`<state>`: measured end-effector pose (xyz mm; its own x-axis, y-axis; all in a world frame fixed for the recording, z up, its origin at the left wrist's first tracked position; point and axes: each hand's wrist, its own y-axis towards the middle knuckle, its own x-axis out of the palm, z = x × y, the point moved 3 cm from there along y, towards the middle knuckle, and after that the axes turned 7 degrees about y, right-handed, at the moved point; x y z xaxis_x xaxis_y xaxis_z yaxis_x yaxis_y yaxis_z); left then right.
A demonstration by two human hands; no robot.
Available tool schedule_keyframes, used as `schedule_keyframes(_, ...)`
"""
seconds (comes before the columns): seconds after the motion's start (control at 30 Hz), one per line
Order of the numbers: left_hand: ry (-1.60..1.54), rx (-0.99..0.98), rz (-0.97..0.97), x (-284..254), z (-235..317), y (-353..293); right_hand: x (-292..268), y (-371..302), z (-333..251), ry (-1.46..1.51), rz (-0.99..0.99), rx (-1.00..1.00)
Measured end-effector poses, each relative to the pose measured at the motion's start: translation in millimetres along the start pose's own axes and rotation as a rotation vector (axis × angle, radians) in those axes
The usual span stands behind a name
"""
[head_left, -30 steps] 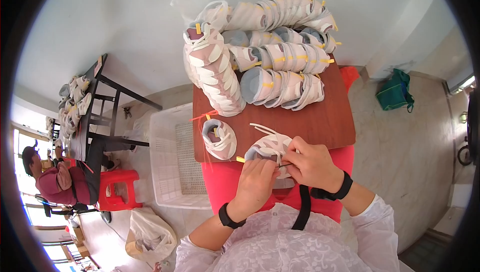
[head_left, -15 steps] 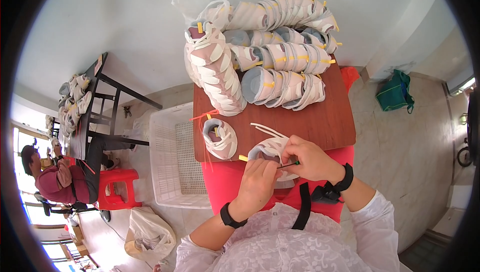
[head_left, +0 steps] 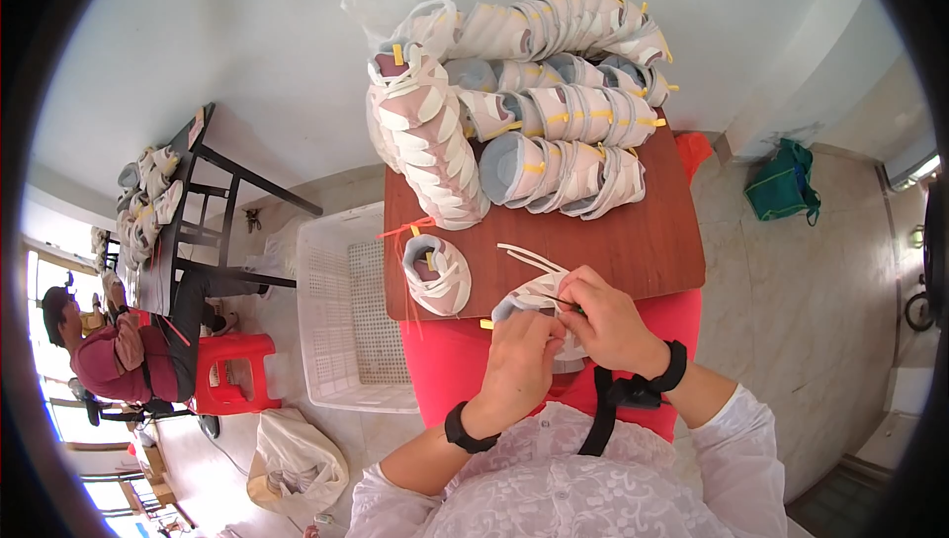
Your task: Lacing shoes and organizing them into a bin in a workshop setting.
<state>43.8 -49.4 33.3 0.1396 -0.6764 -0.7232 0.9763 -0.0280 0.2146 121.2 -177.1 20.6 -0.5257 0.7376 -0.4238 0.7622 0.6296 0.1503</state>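
A pale pink and white shoe upper (head_left: 534,293) lies at the table's near edge, partly hidden under my hands. My left hand (head_left: 518,358) is closed on its near side, fingers bent against the material. My right hand (head_left: 611,322) pinches a thin dark tool (head_left: 560,300) over the upper's right side; the tool's working end is hard to make out. From the upper, loose white laces (head_left: 529,256) stretch up and left across the wood. To its left stands another shoe upper (head_left: 436,276) with a red cord (head_left: 407,230) beside it.
Nested rows of shoe uppers (head_left: 568,177) cover the far part of the brown table (head_left: 633,251). A white plastic crate (head_left: 308,330) sits on the floor at left. Beyond it, a person (head_left: 124,355) sits by a black-legged table, near a red stool (head_left: 232,370). A green bag (head_left: 783,182) rests at right.
My right hand has turned, so the dark tool now points up and left instead of lying across the upper. My left hand has shifted slightly to the right and down.
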Motion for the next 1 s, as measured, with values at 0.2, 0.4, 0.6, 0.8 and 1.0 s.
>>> schedule_keyframes(0.2,0.007,0.034,0.012,5.6,7.1,-2.3,4.7,-1.3,3.8,0.007,0.121,0.009)
schedule_keyframes(0.4,0.089,0.114,0.042,-1.5,5.8,-3.4,-8.2,-7.0,-10.7,-0.01,-0.065,-0.048)
schedule_keyframes(0.6,0.14,0.262,0.034,-7.5,5.5,-4.5,-19.6,-9.9,-3.9,0.068,0.058,0.023)
schedule_keyframes(0.8,0.047,0.308,-0.09,-9.0,10.4,-14.7,3.1,-27.7,38.7,0.465,-0.184,0.296)
schedule_keyframes(1.0,-0.204,0.158,-0.103,-51.3,-3.8,3.6,0.2,-37.9,33.7,0.807,-0.225,0.59)
